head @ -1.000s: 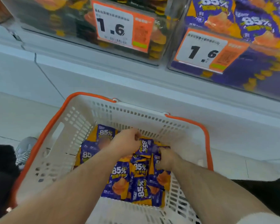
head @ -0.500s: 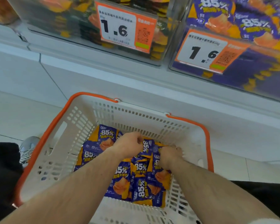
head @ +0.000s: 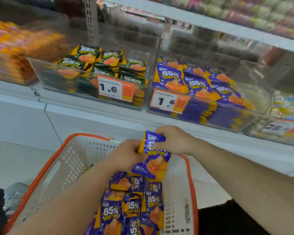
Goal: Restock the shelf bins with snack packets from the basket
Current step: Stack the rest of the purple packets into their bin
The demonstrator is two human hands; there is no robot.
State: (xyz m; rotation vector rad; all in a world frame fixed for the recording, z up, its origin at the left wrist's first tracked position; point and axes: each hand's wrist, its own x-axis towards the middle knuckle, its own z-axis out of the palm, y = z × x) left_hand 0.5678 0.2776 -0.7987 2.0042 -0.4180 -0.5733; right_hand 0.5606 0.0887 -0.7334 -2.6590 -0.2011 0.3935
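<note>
Packets (head: pixel 153 155): purple bunch gripped by both hands, left hand (head: pixel 126 155) and right hand (head: pixel 175 141), held above the basket (head: pixel 46 168) rim. More lie in the basket. Pick step, looks like. Next: lift to the purple bin (head: pixel 255 102) above the basket, drop in.

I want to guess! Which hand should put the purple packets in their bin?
Probably the right hand: it grips the purple packets on the side nearer the purple bin, up to the right.

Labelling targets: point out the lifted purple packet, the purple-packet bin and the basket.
lifted purple packet (head: pixel 155 164): head view, lower printed face.
purple-packet bin (head: pixel 255 97): head view, clear front wall.
basket (head: pixel 46 168): head view, orange left rim.
</note>
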